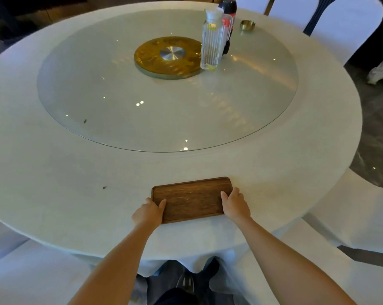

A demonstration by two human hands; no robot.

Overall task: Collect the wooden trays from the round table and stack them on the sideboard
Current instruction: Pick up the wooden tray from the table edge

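Observation:
A dark wooden tray (192, 199) lies flat on the white round table (54, 172), close to the near edge. My left hand (148, 213) grips its near left corner, thumb on top. My right hand (235, 204) holds the tray's right end, thumb over the rim. Only this one tray shows on the table. The sideboard is out of view.
A glass turntable (120, 102) with a gold hub (167, 57) fills the table's middle. On it at the back stand a clear ribbed pitcher (212, 40), a dark soda bottle (229, 9) and a small brass dish (247, 25). White-covered chairs (351, 25) ring the table.

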